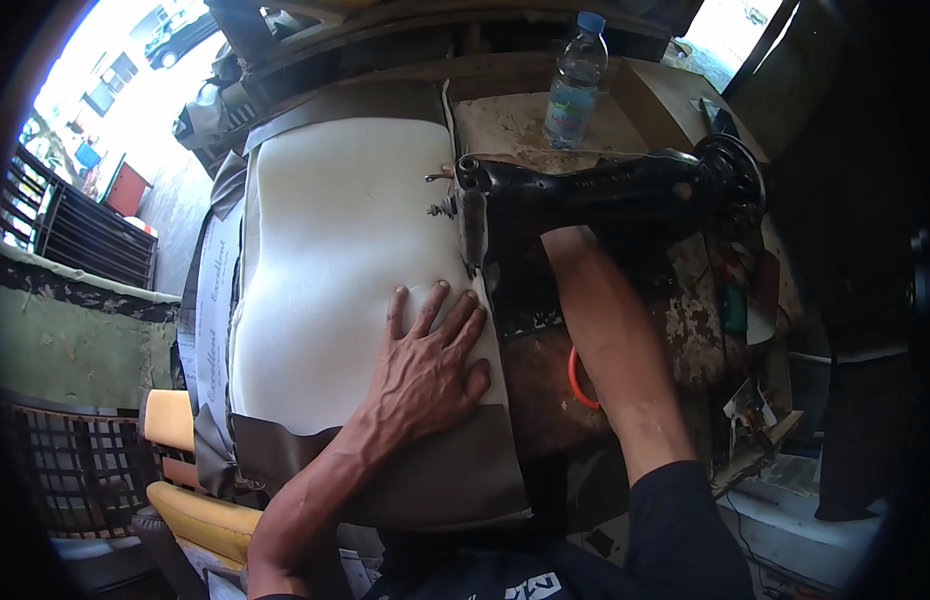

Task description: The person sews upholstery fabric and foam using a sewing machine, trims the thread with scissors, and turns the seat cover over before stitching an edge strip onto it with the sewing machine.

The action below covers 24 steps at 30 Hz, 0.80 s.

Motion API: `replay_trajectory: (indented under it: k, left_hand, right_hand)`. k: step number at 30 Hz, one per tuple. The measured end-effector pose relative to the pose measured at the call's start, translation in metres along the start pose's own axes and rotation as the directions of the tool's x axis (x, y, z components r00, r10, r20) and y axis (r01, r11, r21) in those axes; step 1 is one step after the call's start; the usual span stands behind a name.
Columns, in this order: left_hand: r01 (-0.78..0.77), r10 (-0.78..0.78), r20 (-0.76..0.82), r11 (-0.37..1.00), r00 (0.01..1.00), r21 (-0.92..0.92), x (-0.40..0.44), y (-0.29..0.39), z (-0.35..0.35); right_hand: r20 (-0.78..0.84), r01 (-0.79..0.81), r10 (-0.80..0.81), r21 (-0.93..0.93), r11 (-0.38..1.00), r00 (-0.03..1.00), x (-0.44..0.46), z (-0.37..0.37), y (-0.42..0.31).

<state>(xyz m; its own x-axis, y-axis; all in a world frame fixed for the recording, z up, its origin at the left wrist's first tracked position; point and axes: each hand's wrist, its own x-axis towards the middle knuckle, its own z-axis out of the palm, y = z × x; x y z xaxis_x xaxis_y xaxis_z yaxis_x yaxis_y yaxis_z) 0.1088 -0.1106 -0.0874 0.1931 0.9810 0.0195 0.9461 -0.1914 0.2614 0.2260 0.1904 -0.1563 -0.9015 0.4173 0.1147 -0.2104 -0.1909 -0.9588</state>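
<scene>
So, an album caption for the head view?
Left hand spread on white padding, right hand hidden by the sewing machine.

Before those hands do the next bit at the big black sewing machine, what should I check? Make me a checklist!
1. Left hand resting on the white pad: ok, fingers spread.
2. Left fingertips well away from the sewing head: not ok, the nearest is very close to its lower end.
3. Right hand in plain sight: not ok, the sewing machine hides it; only the right forearm shows.
4. Needle raised: cannot tell, too small and dark there.
5. Water bottle upright with its cap on: ok.
</scene>
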Motion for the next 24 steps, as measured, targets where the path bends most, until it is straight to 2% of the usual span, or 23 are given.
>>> replay_trajectory:
  k: [2, 5, 9, 12, 14, 16, 17, 19, 20, 22, 24]
  left_hand:
    - [0.015, -0.015, 0.003, 1.000, 1.000, -0.009, -0.001, 0.000, 0.001]
    - [0.008, -0.008, 0.007, 1.000, 1.000, -0.009, -0.001, 0.000, 0.000]
    - [0.007, -0.007, 0.023, 1.000, 1.000, -0.004, 0.001, 0.001, -0.003]
    - [0.009, -0.009, 0.034, 1.000, 0.999, -0.002, 0.002, -0.002, -0.002]
    - [0.010, -0.010, 0.041, 1.000, 0.999, -0.007, 0.003, -0.003, 0.000]
    - [-0.001, 0.001, 0.024, 1.000, 1.000, 0.004, 0.005, -0.007, 0.001]
    - [-0.002, 0.002, 0.025, 1.000, 1.000, 0.010, 0.007, -0.009, 0.001]
    - [0.003, -0.003, 0.020, 1.000, 1.000, 0.006, 0.008, -0.011, 0.001]
    - [0.002, -0.002, 0.002, 1.000, 1.000, 0.003, 0.012, -0.013, 0.001]
    - [0.001, -0.001, -0.005, 1.000, 1.000, -0.006, 0.014, -0.016, -0.001]
    - [-0.010, 0.009, -0.013, 1.000, 1.000, -0.017, 0.019, -0.019, -0.002]
  right_hand:
    - [-0.020, 0.031, -0.027, 0.200, 0.979, 0.999, -0.011, 0.020, -0.006]
    - [0.019, 0.086, -0.096, 0.290, 0.953, 0.995, -0.009, 0.016, 0.008]
    - [0.179, 0.097, -0.181, 0.400, 0.911, 0.967, 0.007, -0.003, 0.034]
    - [0.329, 0.067, -0.295, 0.557, 0.828, 0.897, 0.019, -0.012, 0.060]
    - [0.355, 0.058, -0.347, 0.622, 0.781, 0.868, 0.021, -0.011, 0.066]
    - [0.264, 0.177, -0.437, 0.650, 0.739, 0.860, 0.020, -0.008, 0.058]
    - [0.248, 0.123, -0.276, 0.496, 0.859, 0.928, 0.020, -0.017, 0.051]
    - [0.199, 0.040, -0.112, 0.336, 0.941, 0.973, 0.021, -0.009, 0.039]
    - [-0.098, 0.041, -0.049, -0.082, 0.996, 0.994, 0.022, 0.012, 0.023]
    - [-0.388, -0.095, -0.104, -0.462, 0.882, 0.916, 0.020, 0.040, 0.006]
    - [-0.515, -0.216, 0.035, -0.297, 0.930, 0.857, 0.018, 0.045, 0.000]
